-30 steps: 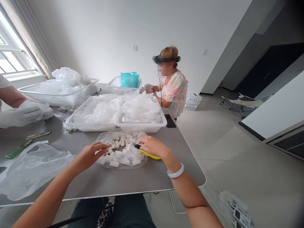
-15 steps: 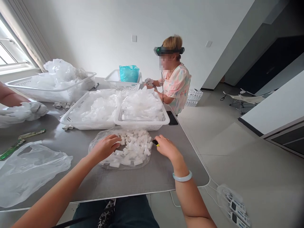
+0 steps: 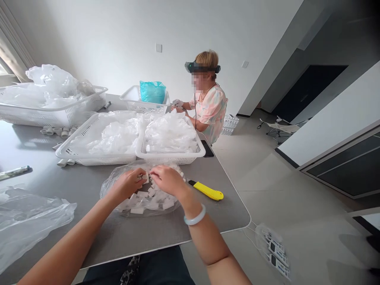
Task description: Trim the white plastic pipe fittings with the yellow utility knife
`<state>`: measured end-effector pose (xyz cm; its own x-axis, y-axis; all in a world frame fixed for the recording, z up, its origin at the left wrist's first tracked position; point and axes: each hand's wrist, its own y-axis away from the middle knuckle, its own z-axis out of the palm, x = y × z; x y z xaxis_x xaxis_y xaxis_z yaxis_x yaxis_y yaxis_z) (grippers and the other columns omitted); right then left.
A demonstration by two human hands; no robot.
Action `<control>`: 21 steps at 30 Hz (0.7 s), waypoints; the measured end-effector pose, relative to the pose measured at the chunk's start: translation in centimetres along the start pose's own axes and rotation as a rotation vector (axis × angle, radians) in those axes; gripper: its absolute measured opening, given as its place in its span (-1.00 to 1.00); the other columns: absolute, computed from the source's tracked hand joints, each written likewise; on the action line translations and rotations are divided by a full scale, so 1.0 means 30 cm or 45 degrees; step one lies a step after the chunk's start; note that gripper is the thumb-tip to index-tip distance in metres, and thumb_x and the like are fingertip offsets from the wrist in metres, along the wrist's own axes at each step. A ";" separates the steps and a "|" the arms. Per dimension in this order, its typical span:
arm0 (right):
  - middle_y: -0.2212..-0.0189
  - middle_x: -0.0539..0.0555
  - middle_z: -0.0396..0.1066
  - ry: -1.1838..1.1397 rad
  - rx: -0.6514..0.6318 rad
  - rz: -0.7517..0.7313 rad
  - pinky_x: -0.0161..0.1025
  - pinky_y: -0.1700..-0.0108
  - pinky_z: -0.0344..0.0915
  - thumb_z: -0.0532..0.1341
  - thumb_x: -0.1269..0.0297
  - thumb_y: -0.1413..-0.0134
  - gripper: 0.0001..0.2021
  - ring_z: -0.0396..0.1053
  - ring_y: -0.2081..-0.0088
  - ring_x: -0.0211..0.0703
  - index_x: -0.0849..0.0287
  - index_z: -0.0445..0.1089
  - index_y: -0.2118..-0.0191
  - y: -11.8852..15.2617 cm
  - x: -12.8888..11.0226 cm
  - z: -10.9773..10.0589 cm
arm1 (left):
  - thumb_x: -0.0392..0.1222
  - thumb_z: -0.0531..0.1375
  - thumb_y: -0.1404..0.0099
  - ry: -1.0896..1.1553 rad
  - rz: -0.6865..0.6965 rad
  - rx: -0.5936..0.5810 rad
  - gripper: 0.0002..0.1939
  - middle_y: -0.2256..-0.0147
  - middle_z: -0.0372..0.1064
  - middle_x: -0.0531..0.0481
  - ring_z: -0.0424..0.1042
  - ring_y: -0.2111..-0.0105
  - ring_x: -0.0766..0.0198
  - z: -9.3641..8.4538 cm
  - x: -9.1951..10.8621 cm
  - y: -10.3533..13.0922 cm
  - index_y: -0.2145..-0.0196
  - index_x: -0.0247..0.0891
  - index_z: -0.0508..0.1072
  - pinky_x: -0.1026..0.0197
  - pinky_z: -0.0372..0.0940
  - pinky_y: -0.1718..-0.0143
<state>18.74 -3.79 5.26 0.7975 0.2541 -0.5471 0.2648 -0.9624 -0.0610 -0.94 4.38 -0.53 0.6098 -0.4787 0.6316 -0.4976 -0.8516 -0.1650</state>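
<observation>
On the table [image 3: 127, 237], a clear bag [image 3: 108, 184] of white pieces [image 3: 137, 211], seemingly opened, contents mostly loose.
Beyond, white baskets [image 3: 170, 155] hold crumpled plastic; leftward, a plastic sheet or bag [image 3: 35, 213] is cut off. The left hand [image 3: 127, 184] and right hand [image 3: 169, 180], close but apart, hide some pieces; I cannot tell whether either grips one. The yellow cutter [image 3: 209, 191] lies unheld.

Wall: plain, pale [image 3: 118, 39]; two switch plates.
Floor: grey [image 3: 237, 166], glossy.
Curtain: upper left [image 3: 14, 35].
Doorway: dark [image 3: 308, 91].
</observation>
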 end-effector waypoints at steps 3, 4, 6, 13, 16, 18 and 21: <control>-0.02 0.23 0.45 -0.040 0.184 -0.032 -0.15 0.00 0.41 -0.02 0.56 -0.30 -0.65 0.39 -0.10 -0.02 0.26 0.43 -0.03 -0.055 -0.014 0.109 | 0.25 0.30 -0.09 0.419 -0.097 0.033 -0.54 0.17 0.59 -0.15 0.56 0.25 -0.04 -0.038 0.004 0.023 0.24 -0.15 0.52 0.07 0.45 0.28; -0.03 0.24 0.43 -0.049 0.241 -0.070 -0.13 -0.06 0.41 -0.02 0.60 -0.26 -0.64 0.37 -0.12 -0.02 0.27 0.44 0.00 -0.061 -0.006 0.144 | 0.27 0.34 -0.07 0.591 -0.135 0.027 -0.49 0.09 0.58 -0.18 0.57 0.23 -0.04 -0.051 0.008 0.030 0.21 -0.18 0.52 0.05 0.47 0.25; -0.05 0.25 0.40 -0.077 0.315 -0.145 -0.11 -0.08 0.43 -0.02 0.62 -0.20 -0.63 0.36 -0.13 -0.03 0.23 0.46 0.07 -0.059 0.018 0.204 | 0.26 0.40 -0.04 0.878 -0.202 -0.005 -0.45 0.00 0.54 -0.23 0.57 0.23 -0.02 -0.071 0.016 0.043 0.18 -0.21 0.55 0.03 0.50 0.22; -0.07 0.28 0.33 -0.051 0.401 -0.346 -0.08 -0.14 0.41 0.01 0.57 -0.18 -0.69 0.34 -0.13 -0.01 0.22 0.47 0.16 -0.030 0.026 0.288 | 0.04 0.47 -0.04 1.468 -0.284 -0.016 -0.59 0.18 0.56 -0.16 0.55 0.26 0.06 -0.082 -0.003 0.046 0.19 -0.21 0.63 0.02 0.52 0.15; -0.09 0.25 0.32 -0.031 0.430 -0.351 -0.07 -0.09 0.44 0.00 0.57 -0.17 -0.66 0.31 -0.14 0.01 0.17 0.49 0.15 -0.023 0.015 0.282 | -0.04 0.44 -0.08 1.528 -0.322 -0.033 -0.60 0.27 0.55 -0.13 0.50 0.39 0.17 -0.079 -0.025 0.043 0.12 -0.21 0.62 0.07 0.51 0.23; -0.12 0.22 0.32 -0.001 0.444 -0.371 -0.02 -0.15 0.40 0.01 0.57 -0.18 -0.65 0.27 -0.18 0.03 0.14 0.50 0.15 -0.021 0.012 0.271 | -0.06 0.45 -0.07 1.549 -0.336 -0.048 -0.60 0.29 0.55 -0.12 0.48 0.42 0.20 -0.077 -0.028 0.041 0.12 -0.21 0.62 0.10 0.50 0.27; -0.15 0.16 0.34 0.090 0.414 -0.443 0.01 -0.29 0.27 0.03 0.55 -0.21 -0.66 0.19 -0.24 0.02 0.11 0.51 0.16 -0.023 0.008 0.257 | -0.03 0.49 -0.02 1.559 -0.361 -0.112 -0.59 0.35 0.54 -0.10 0.45 0.46 0.24 -0.074 -0.010 0.042 0.16 -0.20 0.65 0.15 0.49 0.31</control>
<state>14.57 -3.80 -1.26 0.7297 0.5614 -0.3902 0.3482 -0.7964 -0.4945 -3.12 3.92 0.74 -0.2455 0.2700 0.9311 -0.5108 -0.8523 0.1125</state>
